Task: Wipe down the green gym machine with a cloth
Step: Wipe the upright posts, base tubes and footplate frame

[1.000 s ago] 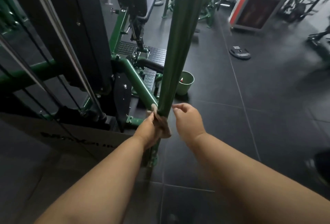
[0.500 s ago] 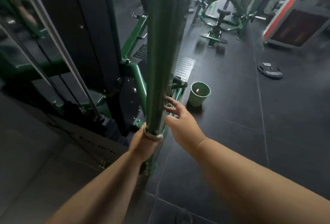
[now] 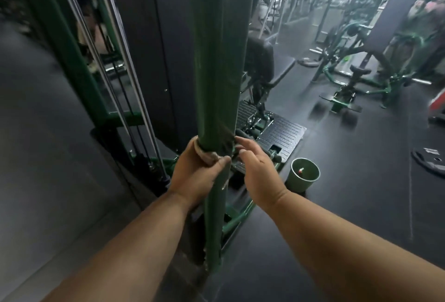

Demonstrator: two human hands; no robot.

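Gripping the cloth (image 3: 207, 156) around the green upright (image 3: 218, 73) with left hand (image 3: 192, 176); right hand (image 3: 258, 171) fingers spread, resting alongside; thin bunched cloth risks slipping, leaving streaks.

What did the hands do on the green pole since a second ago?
The left hand slid the cloth up the green pole, gripping it the whole way. The right hand went up alongside, fingers opening to touch the pole's right side. The view rose too, showing more of the gym. The green bucket stays on the floor nearby.
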